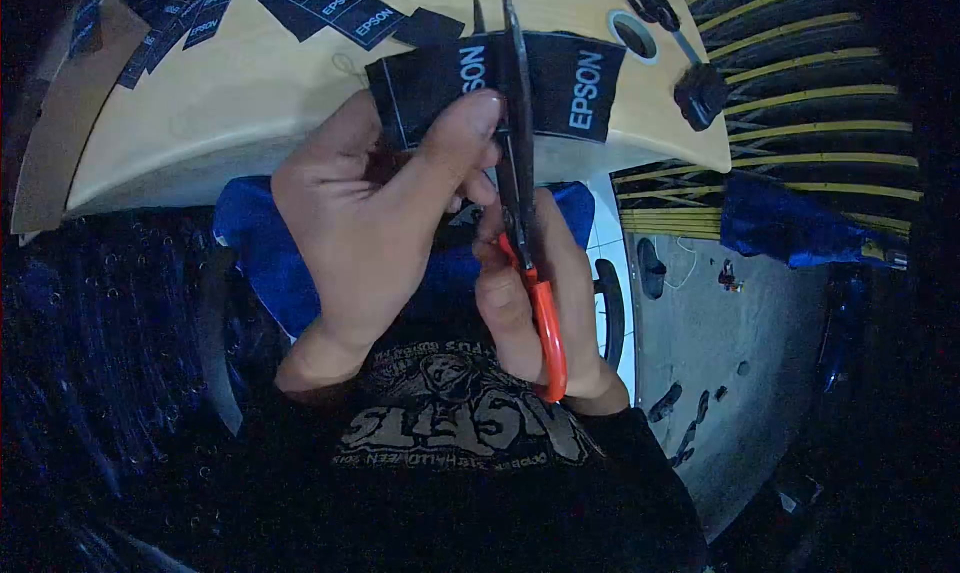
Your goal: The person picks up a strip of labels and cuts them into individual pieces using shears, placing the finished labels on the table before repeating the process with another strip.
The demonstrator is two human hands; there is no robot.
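A black strip printed with white EPSON lettering (pixel 562 85) is pinched between the thumb and fingers of my left hand (pixel 375 218). My right hand (pixel 540 293) grips scissors (pixel 520 143) by their red handles. The blades point away from me and are slightly parted, with the strip between them. One blade crosses over the strip, between its two printed words. My left thumb lies close beside that blade.
More black EPSON pieces (pixel 345 8) lie on the pale wooden table (pixel 250 83), with brown cardboard (pixel 75 113) at its left edge. A cable (pixel 675 33) runs by a round hole at the right. Yellow-edged slats (pixel 790 73) stand beyond; sandals (pixel 652 268) are on the floor.
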